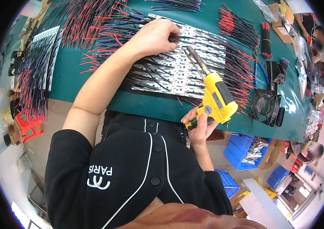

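My left hand (155, 39) reaches over a white circuit board panel (179, 72), its fingers closed on a thin black wire. Rows of black wires (148, 78) with red and blue ends fan out from both sides of the panel. In my right hand (202, 128) I grip a yellow and black soldering gun (218, 100) by its handle, near the table's front edge. Its metal tip points up and left, over the panel and a short way below my left fingers. The exact spot where the fingertips meet the wire is partly hidden.
Loose wire bundles (236, 24) lie across the green table (70, 82). A second wired panel (45, 45) sits at the left edge. On the right are a black fan (265, 107) and blue-handled pliers (261, 70). Blue crates (238, 152) and a red stool (28, 126) stand below.
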### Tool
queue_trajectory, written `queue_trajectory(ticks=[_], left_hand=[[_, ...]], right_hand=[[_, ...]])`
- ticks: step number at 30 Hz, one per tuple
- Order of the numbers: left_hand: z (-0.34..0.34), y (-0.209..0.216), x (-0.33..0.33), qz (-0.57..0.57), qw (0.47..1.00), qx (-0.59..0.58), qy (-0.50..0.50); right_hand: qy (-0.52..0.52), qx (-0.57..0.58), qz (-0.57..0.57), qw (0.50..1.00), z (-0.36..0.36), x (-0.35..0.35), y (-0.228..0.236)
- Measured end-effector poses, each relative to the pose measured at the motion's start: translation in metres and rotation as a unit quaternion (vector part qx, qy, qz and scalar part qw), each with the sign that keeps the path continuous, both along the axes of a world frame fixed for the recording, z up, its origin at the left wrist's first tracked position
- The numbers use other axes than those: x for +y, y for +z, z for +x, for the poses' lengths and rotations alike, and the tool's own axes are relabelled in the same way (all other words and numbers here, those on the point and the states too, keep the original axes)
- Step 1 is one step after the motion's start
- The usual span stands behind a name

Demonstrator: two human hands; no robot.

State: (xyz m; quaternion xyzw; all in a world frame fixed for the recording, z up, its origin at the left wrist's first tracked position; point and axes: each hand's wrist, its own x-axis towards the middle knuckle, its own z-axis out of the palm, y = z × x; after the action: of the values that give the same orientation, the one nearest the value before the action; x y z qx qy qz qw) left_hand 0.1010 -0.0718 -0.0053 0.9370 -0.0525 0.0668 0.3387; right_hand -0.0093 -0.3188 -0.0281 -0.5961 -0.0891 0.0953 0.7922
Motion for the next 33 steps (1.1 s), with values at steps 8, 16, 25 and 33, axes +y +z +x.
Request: queue_trajectory(ticks=[8, 16, 25, 33], left_hand=[[-0.003, 0.002, -0.004, -0.002, 1.0, 0.004, 0.008], [-0.004, 0.005, -0.007, 0.014, 1.0, 0.014, 0.015], [-0.004, 0.007, -0.008, 0.02, 1.0, 0.013, 0.015], [-0.005, 0.001, -0.004, 0.029, 0.999, -0.012, -0.012]], right_hand=[[-0.01, -0.011, -0.026, 1.0, -0.001, 0.004, -0.009], [-0.022, 0.006, -0.04, 0.999, 0.002, 0.007, -0.004], [-0.012, -0.003, -0.036, 0.999, 0.002, 0.005, 0.001], [-0.037, -0.032, 0.019, 0.999, 0.005, -0.002, 0.005]])
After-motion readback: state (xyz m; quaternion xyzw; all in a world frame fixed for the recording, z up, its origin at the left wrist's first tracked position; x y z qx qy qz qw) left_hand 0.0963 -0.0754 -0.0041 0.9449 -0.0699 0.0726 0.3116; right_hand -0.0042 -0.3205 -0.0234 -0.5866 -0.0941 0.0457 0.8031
